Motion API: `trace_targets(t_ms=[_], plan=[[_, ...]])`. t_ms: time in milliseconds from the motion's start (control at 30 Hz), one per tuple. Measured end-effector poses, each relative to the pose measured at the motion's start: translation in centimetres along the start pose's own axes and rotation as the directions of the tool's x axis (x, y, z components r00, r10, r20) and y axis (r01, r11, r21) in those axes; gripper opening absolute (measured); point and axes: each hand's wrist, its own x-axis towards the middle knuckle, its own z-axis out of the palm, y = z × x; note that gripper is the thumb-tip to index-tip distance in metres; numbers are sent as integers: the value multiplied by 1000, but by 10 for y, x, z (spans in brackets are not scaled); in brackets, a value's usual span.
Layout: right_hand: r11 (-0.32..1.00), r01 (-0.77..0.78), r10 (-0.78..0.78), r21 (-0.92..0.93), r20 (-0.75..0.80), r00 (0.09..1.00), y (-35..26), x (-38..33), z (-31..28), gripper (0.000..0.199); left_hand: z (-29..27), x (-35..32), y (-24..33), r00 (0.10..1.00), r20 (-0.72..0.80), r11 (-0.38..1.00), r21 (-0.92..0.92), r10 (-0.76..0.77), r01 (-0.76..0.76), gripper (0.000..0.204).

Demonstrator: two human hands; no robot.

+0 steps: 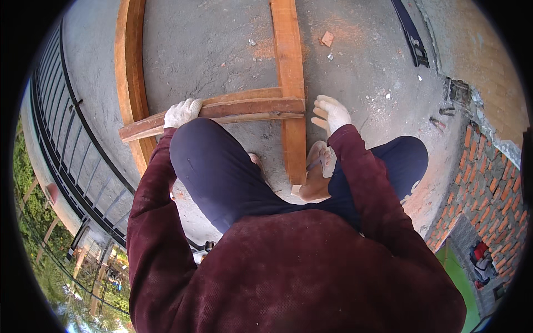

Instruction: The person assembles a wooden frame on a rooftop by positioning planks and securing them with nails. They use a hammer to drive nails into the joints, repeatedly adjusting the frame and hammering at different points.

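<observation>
Two long wooden beams lie on the concrete, a left beam (129,66) and a right beam (288,55), both running away from me. A shorter wooden crosspiece (252,108) spans them, its right end resting at the right beam and its left end over the left beam. A second wooden strip (244,95) shows just behind it. My left hand (182,113), in a white glove, is wrapped over the crosspiece near the left beam. Gloved too, my right hand (332,114) hovers right of the right beam with its fingers apart, holding nothing.
A handsaw (413,41) lies on the floor at the far right. Brick bits (327,39) are scattered on the concrete. Black metal railing (91,139) runs along the left edge. A brick wall (483,200) stands at right. My sandalled foot (321,161) is beside the right beam.
</observation>
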Motion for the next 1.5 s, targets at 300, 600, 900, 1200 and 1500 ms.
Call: trace_targets(t_ms=[300,600,900,1200,1500], plan=[[918,296,-301,-264,20,953,33,34,24,34,10,-1,-5,990,68,992,-20,-123,125,36],[686,585,-611,-434,95,786,32,26,26,34,19,4,-25,990,20,990,-27,-137,137,35],[625,577,-595,-526,158,788,6,45,16,36,27,17,-31,984,-17,981,-86,-178,175,35],[-66,564,-430,-823,533,729,-32,11,38,95,24,32,-19,947,62,917,-238,-315,321,36],[-269,491,-527,-828,554,645,-21,2,54,73,15,33,-3,975,-35,956,-207,-219,207,36]])
